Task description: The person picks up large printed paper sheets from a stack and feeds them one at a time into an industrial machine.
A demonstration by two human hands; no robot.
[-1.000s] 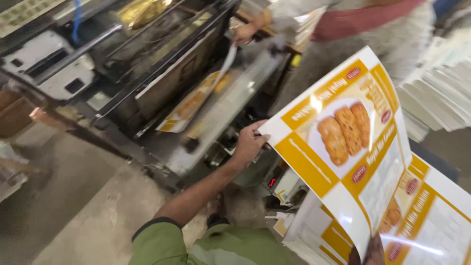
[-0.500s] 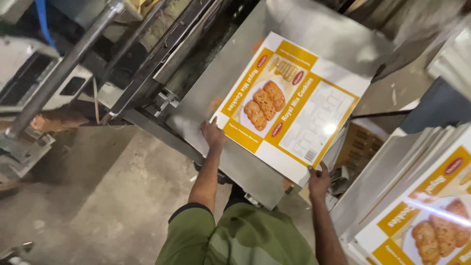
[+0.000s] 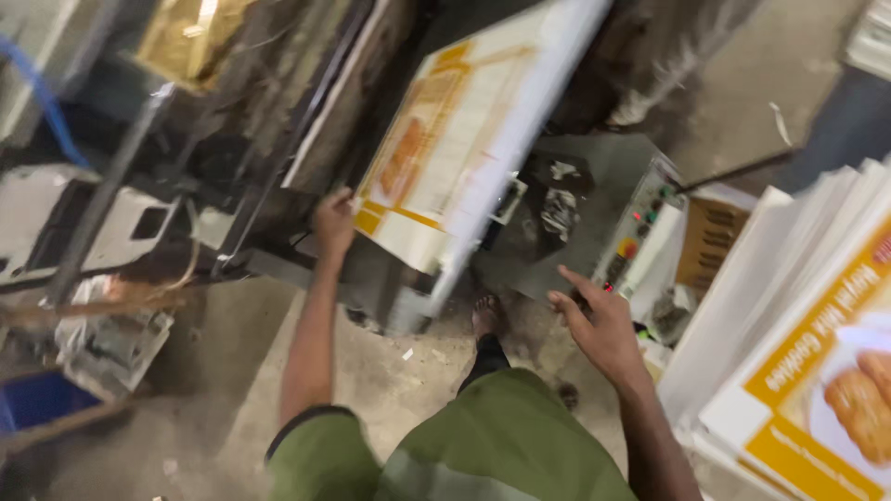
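Note:
A flat white and yellow printed carton sheet [image 3: 455, 158] with a biscuit picture lies on the sloped metal feed table of a big machine [image 3: 232, 139]. My left hand [image 3: 334, 221] grips the sheet's near left corner. My right hand [image 3: 599, 325] hangs free with its fingers spread, just in front of a grey control box [image 3: 603, 213] with coloured buttons. My green sleeves and one bare foot [image 3: 487, 315] show below.
A tall stack of the same printed sheets [image 3: 817, 362] stands at the right. A brown cardboard box [image 3: 710, 241] sits behind the control box. A blue crate [image 3: 37, 399] and crumpled plastic lie at the left on the concrete floor.
My right hand has let go of the sheet and dropped toward the control box. The sheet has gone up onto the machine's feed table, with my left hand still on it.

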